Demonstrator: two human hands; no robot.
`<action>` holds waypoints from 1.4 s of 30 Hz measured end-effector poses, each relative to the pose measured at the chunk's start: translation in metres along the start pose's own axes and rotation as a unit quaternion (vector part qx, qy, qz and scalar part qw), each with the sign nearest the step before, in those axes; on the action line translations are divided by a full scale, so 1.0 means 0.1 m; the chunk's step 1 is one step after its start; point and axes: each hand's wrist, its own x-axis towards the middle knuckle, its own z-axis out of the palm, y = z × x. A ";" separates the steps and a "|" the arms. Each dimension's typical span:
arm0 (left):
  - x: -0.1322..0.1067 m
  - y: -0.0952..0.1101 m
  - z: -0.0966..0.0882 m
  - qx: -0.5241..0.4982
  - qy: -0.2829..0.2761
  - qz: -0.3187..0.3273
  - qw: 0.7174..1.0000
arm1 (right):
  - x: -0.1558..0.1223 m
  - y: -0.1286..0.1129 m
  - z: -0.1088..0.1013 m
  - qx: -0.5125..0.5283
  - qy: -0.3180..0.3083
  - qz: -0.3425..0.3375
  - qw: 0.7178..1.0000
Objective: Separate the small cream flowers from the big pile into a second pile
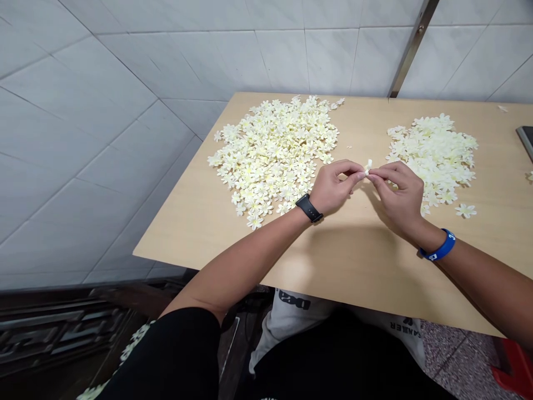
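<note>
My left hand and my right hand meet over the table, fingertips pinched together on one small white artificial flower. Its petals stick up between my fingers; the rest is hidden by them. Left of my hands spreads a large pile of white flowers with pale yellow centres. To the right, partly behind my right hand, lies a smaller pile of whiter flowers. A single flower rests apart in front of that right pile.
The light wooden table backs onto a tiled wall with a metal strip. A dark flat object sits at the right edge. Below are a dark carved wooden piece, more flowers and a red object.
</note>
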 end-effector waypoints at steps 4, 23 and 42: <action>0.00 -0.01 0.00 -0.015 0.000 0.005 1.000 | 0.00 0.03 0.01 -0.003 0.011 -0.028 1.000; 0.00 0.00 0.00 -0.028 -0.011 -0.020 0.999 | 0.01 0.06 0.01 -0.003 0.006 -0.023 1.000; -0.01 0.06 0.00 -0.011 -0.012 0.022 1.000 | 0.02 0.05 0.00 0.019 0.005 -0.011 1.000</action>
